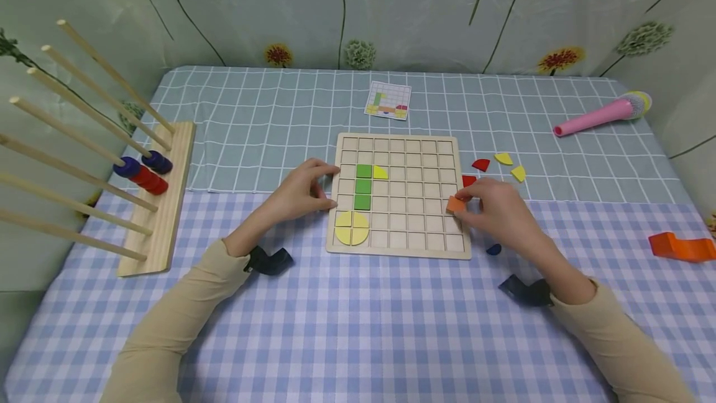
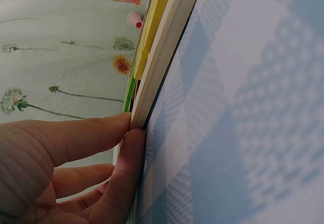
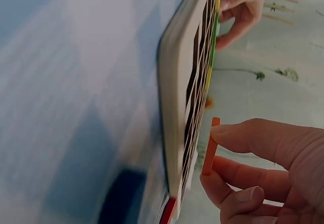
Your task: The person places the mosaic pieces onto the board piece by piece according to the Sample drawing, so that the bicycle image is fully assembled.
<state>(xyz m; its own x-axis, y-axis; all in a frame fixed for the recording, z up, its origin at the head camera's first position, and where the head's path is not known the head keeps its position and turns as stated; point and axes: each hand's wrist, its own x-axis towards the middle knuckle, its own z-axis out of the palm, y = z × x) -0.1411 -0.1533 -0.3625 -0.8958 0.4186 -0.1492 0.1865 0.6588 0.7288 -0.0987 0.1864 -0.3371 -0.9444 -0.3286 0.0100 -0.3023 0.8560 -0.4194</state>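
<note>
My left hand point(image 1: 299, 190) rests at the left edge of a wooden grid board point(image 1: 405, 198), thumb and fingertips touching the rim at separate spots. Between thumb and fingers, my right hand point(image 1: 496, 209) pinches a flat orange square tile point(image 1: 455, 204) over the board's right side. The right wrist view shows that orange tile point(image 3: 211, 147) edge-on, raised above the board. On the grid lie green squares point(image 1: 363, 186) in a column, a yellow quarter-circle point(image 1: 380, 172) beside the top one, and yellow quarter-circles point(image 1: 352, 228) forming a full circle at lower left.
Red pieces point(image 1: 480, 165), yellow pieces point(image 1: 518, 173) and a dark blue piece point(image 1: 494, 249) lie right of the board. A pattern card point(image 1: 388, 100) is behind it. A peg rack point(image 1: 173, 204) stands left; a pink toy microphone point(image 1: 598, 115) and an orange block point(image 1: 681, 247) lie right.
</note>
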